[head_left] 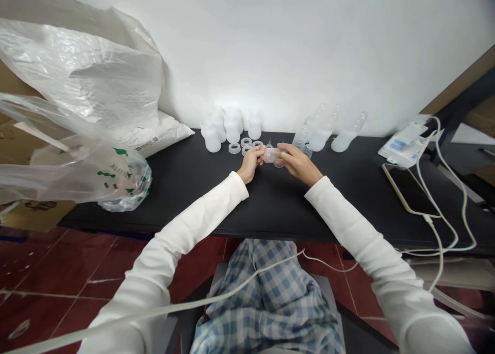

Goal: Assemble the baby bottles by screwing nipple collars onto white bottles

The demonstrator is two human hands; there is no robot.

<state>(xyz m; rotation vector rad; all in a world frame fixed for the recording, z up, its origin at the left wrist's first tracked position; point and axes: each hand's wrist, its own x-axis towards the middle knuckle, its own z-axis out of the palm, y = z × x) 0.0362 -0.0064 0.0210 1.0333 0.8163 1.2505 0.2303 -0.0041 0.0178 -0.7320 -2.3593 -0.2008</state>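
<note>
Taking the held piece as the middle of the dial, the black table (270, 209) spreads on every side, its near edge at six o'clock. At ten o'clock slumps a large white sack (108, 70), opaque, so its contents are hidden, and cut off by the left edge. At nine o'clock, overlapping it, a clear plastic bag (127, 173) with green print bulges around something pale and faintly pink, too blurred by the film to identify. Past three o'clock lies a phone (413, 191) with a white cable (441, 251) plugged into its near end; beyond it, at three, sits a blue-and-white packet (402, 147), contents unseen. The right hand (296, 163), at three o'clock, has its fingers curved over the piece's near side; I cannot tell whether that grip is closed. The left hand (252, 162), at nine, has its grip pinched on the piece. Domed-top bottles (328, 132) stand toward two o'clock, milky bottles (232, 127) cluster at ten, some hiding others; what any contains is unclear. The small translucent piece (271, 155) is held between the hands over the table, partly covered by fingers. Smallest are the clear rings (234, 148), grouped toward ten, just beside the left hand.
</note>
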